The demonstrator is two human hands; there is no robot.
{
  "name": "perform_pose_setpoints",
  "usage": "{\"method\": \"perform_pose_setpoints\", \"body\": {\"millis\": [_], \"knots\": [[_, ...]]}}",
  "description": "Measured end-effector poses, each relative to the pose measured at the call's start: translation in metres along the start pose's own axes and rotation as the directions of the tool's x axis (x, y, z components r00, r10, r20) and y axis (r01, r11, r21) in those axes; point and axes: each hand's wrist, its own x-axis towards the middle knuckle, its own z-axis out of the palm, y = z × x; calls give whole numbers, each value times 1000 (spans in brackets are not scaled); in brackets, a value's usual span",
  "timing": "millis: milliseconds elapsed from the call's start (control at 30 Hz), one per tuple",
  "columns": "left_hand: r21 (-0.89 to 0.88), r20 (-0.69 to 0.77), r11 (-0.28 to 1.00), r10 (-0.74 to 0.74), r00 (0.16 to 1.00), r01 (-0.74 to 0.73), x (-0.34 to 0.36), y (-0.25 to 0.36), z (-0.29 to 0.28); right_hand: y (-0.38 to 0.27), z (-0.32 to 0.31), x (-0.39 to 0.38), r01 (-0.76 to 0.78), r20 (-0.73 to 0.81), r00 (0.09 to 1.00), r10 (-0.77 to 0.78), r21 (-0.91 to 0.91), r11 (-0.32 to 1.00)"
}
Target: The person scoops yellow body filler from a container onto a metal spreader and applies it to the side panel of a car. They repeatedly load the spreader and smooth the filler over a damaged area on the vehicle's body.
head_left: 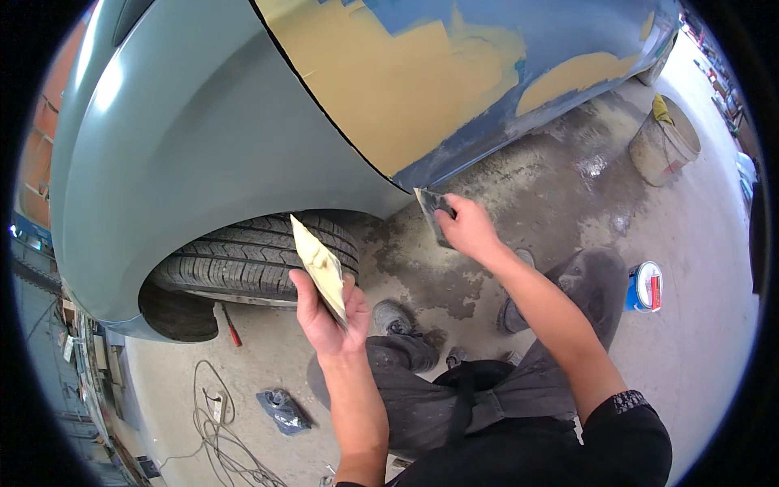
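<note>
My left hand (334, 312) is closed round a putty spreader loaded with pale yellow body filler (320, 258), held up in front of the car's tire (243, 264). In my right hand (471, 227) I grip a dark flat scraper (434, 215) by its side, thumb on its face. Its tip is close to the lower corner of the car door (422, 89), which carries large dried yellow filler patches over blue-grey paint. Left of the door gap is the smooth grey-green fender (203, 138).
A dirty bucket (661, 146) with a yellow cloth on its rim stands at the right. Nearer is a blue can with a white lid (646, 286). A red-handled tool (234, 334), a coiled cable (217, 430) and a dark plastic bag (282, 411) lie on the left floor.
</note>
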Motion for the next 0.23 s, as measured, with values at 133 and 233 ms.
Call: {"method": "perform_pose_setpoints", "body": {"millis": [133, 233], "knots": [[85, -136, 996, 49, 989, -38, 0, -4, 3, 23, 27, 4, 125, -73, 985, -155, -313, 942], [135, -134, 990, 67, 989, -49, 1, -4, 4, 28, 40, 14, 166, -57, 977, -205, -400, 901]]}}
